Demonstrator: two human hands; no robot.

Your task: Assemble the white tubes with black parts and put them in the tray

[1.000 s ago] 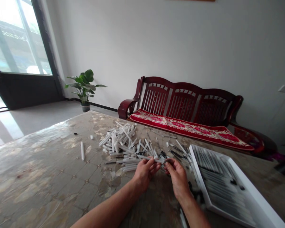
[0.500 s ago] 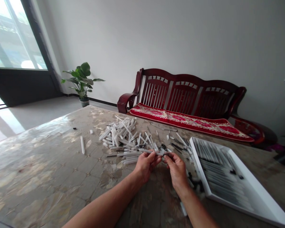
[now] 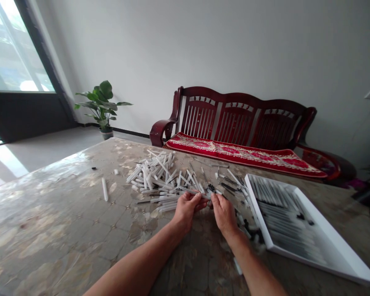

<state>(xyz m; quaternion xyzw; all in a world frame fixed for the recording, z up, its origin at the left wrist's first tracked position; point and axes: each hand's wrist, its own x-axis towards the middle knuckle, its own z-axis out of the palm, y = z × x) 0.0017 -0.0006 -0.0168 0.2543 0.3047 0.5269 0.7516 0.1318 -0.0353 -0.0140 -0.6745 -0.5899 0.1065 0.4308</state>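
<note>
Many pen barrels [image 3: 157, 172] lie heaped outside the part-filled white tray [image 3: 333, 244], we find, left hand [image 3: 186, 207] and right hand [image 3: 223, 211] fingers pinching one tube [image 3: 205, 197].

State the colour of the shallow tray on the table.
White; the tray shows best in the head view.

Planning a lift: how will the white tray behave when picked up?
The white tray probably keeps its shape, as it looks straight-sided. It may dip toward its far end, where most of the slender pieces lie. Those look loose, so they would likely slide if it tilts.
</note>
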